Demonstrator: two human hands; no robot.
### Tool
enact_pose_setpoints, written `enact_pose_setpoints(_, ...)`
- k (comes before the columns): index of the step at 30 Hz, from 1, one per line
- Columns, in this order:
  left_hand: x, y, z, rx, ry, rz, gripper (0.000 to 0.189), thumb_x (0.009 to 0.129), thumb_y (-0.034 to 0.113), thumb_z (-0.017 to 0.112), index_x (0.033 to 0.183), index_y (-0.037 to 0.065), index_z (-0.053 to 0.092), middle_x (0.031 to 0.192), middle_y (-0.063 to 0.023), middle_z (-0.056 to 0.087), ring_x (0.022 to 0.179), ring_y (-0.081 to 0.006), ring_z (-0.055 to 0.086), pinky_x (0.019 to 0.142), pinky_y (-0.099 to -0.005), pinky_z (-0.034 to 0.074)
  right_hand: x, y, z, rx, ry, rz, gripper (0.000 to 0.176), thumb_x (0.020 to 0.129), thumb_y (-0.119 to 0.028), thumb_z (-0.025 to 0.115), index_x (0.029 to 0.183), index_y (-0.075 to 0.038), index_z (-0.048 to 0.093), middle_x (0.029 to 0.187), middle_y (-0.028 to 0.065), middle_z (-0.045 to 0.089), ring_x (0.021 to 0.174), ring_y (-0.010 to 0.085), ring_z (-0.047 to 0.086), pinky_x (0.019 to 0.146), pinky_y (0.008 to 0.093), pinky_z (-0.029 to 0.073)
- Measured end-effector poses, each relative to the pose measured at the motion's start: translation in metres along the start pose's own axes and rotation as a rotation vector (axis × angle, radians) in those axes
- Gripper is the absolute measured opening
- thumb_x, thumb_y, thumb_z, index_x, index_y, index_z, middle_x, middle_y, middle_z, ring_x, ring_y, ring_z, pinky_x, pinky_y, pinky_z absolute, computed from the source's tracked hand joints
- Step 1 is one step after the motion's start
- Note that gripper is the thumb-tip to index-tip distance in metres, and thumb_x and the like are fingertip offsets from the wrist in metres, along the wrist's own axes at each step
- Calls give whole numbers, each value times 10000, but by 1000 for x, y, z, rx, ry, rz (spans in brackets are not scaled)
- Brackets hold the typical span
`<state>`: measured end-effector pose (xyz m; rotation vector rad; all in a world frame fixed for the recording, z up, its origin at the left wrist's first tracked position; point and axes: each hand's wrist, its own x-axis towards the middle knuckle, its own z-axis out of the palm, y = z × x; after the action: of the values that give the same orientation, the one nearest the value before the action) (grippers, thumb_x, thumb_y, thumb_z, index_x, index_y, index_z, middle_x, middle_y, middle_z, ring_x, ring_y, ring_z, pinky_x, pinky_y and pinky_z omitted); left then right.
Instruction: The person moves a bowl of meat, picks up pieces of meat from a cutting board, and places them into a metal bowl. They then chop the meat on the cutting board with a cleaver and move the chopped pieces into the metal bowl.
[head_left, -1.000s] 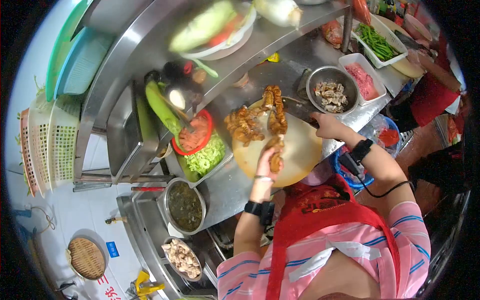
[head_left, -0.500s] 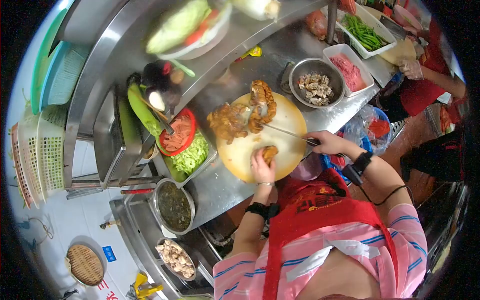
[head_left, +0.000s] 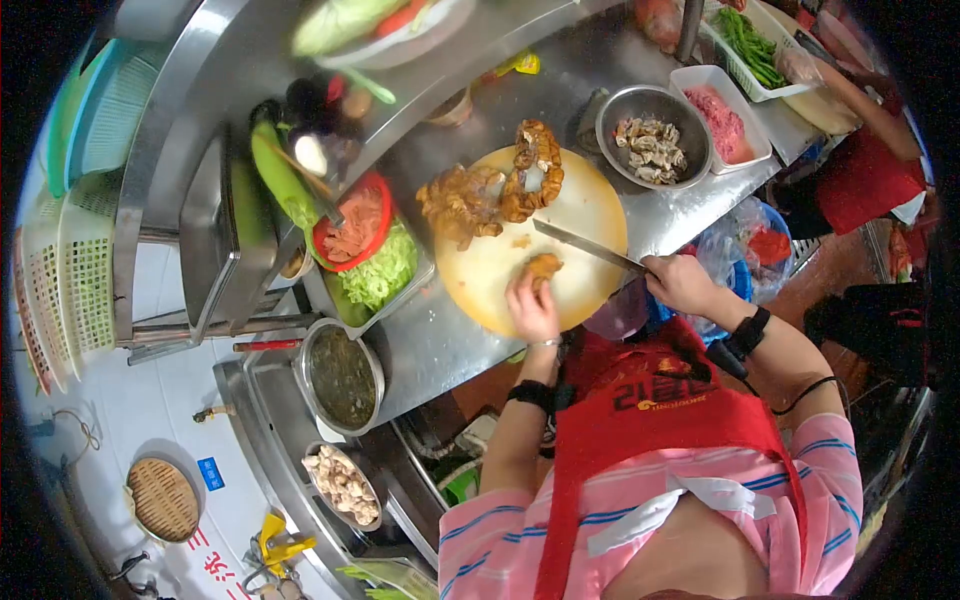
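From here I see the left hand curled around a brown piece on the near part of the board, the right hand gripping a knife over its right side, and larger chunks lying far left.

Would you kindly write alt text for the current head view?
A person's left hand holds a small browned piece of food on a round cutting board while the right hand holds a knife. Larger browned pieces lie farther back; a metal bowl and white tub of pink meat stand nearby.
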<state>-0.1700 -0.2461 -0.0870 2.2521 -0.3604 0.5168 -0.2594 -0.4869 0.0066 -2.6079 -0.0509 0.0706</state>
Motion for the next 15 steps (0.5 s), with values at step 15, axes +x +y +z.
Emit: enact_pose_setpoints(15, -1, -8, -1, 41, -2, 76, 297, 718, 125, 644, 978, 20, 548, 952, -186, 532, 893, -349, 531, 744, -398, 459, 25, -32, -6, -454, -340, -117, 220, 768, -142, 485, 940, -5, 499, 625, 111, 609, 536, 282, 607, 459, 386, 477)
